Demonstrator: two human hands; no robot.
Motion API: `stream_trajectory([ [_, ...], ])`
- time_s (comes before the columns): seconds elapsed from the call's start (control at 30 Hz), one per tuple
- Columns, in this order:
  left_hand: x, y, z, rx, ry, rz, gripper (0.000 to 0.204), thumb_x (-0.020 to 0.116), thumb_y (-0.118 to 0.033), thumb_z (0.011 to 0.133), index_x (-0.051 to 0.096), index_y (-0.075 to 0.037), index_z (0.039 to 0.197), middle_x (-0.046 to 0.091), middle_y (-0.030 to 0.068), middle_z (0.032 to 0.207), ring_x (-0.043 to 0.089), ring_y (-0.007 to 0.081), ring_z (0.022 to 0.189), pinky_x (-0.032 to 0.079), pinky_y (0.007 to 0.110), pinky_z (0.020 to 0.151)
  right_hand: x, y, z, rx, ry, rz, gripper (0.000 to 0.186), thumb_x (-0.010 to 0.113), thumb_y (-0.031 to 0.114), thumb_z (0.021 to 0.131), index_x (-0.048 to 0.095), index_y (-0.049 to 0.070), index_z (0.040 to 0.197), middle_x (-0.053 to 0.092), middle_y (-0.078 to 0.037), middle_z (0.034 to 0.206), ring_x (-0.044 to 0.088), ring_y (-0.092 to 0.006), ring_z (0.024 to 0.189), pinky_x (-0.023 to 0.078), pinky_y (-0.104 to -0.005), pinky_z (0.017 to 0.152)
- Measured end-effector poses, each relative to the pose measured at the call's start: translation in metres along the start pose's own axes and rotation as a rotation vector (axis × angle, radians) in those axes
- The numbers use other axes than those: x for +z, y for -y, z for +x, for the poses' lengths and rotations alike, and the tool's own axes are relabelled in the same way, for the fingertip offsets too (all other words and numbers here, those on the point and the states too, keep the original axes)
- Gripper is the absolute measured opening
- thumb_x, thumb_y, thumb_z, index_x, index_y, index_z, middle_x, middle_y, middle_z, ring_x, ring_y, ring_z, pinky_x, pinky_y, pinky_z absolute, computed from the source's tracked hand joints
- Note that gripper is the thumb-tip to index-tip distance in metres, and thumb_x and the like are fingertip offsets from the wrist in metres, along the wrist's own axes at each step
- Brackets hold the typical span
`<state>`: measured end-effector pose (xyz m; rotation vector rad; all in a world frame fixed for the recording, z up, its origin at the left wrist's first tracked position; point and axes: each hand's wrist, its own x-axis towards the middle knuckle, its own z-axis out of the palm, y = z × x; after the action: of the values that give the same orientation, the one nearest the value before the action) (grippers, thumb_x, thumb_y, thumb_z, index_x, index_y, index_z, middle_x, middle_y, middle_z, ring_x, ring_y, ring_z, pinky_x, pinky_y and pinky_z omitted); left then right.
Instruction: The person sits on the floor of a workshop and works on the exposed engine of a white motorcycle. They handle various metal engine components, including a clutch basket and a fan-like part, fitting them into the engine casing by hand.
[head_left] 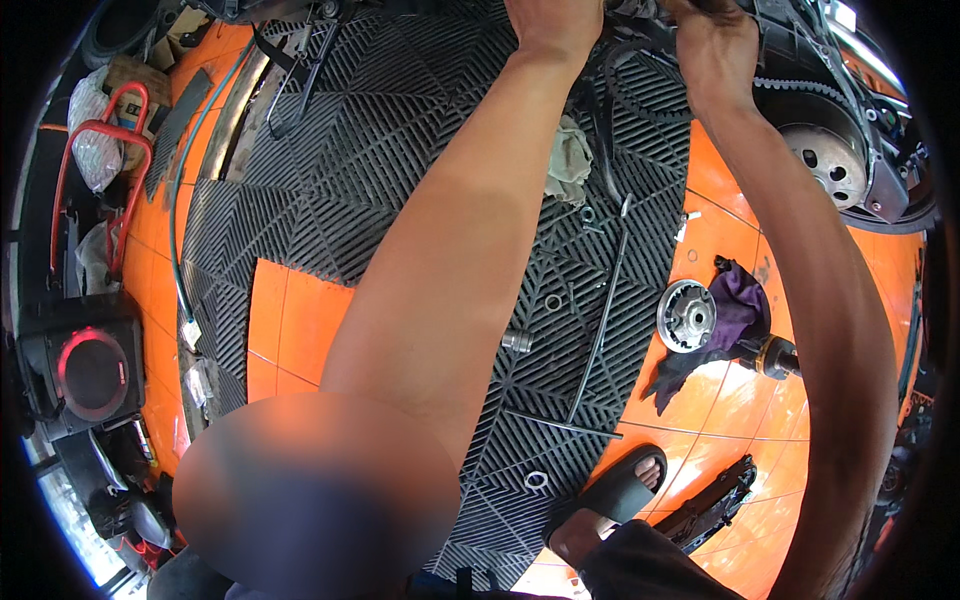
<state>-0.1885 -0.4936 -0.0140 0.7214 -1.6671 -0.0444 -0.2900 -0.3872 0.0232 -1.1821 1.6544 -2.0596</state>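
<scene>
Both my arms reach to the top edge of the head view, into the dark underside of a machine. My left hand [555, 18] is cut off by that edge, so its fingers are hidden. My right hand [716, 38] is bent beside dark machine parts, its fingers in shadow and partly out of the picture; what it touches cannot be made out. Between and below the hands hangs a black toothed belt [622, 90]. Right of my right forearm sits a round metal drum with holes [828, 165]. A pale rag [569, 165] lies beside my left forearm.
On the black ribbed mat [390, 130] lie a long T-handle wrench [600, 330], a metal socket [517, 341] and several rings. A metal pulley disc [686, 316], a purple cloth [738, 305] and a power tool [772, 357] rest on orange tiles. A speaker [92, 370] stands left.
</scene>
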Motion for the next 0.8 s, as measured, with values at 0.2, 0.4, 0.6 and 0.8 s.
stream_trajectory([
  [0.2,0.001,-0.008,-0.003,-0.05,0.113,0.031,0.047,0.059,-0.021,0.097,0.053,0.004,0.137,0.048,0.031,0.142,0.042,0.0518,0.133,0.034,0.061,0.111,-0.004,0.013,-0.004,0.052,-0.107,-0.136,0.007,0.077,-0.002,0.085,0.071,0.0,0.09,0.067,0.003,0.083,0.055,-0.0099,0.074,0.042,-0.0284,0.064],
  [0.4,0.001,-0.003,-0.006,-0.051,0.145,0.03,0.05,0.061,-0.018,0.096,0.051,0.005,0.139,0.044,0.0328,0.145,0.04,0.0524,0.136,0.032,0.062,0.113,0.002,0.027,-0.009,0.059,-0.088,-0.149,0.014,0.081,0.005,0.084,0.074,-0.002,0.095,0.067,0.002,0.081,0.053,-0.011,0.071,0.041,-0.0296,0.064],
  [0.6,0.004,-0.002,-0.007,-0.069,0.171,0.014,0.05,0.062,-0.017,0.096,0.05,0.005,0.139,0.042,0.0327,0.146,0.038,0.052,0.138,0.031,0.063,0.114,0.001,0.027,-0.007,0.077,-0.121,-0.219,0.014,0.08,0.007,0.086,0.074,-0.002,0.095,0.066,0.001,0.079,0.052,-0.0104,0.068,0.039,-0.0299,0.062],
  [0.8,-0.002,-0.001,-0.007,-0.144,0.178,-0.041,0.052,0.056,-0.017,0.099,0.044,0.003,0.145,0.041,0.031,0.148,0.036,0.0518,0.139,0.029,0.063,0.115,0.01,0.02,-0.001,0.038,-0.083,0.027,0.016,0.075,0.004,0.089,0.072,-0.002,0.103,0.068,0.0,0.086,0.055,-0.0093,0.074,0.042,-0.0264,0.066],
])
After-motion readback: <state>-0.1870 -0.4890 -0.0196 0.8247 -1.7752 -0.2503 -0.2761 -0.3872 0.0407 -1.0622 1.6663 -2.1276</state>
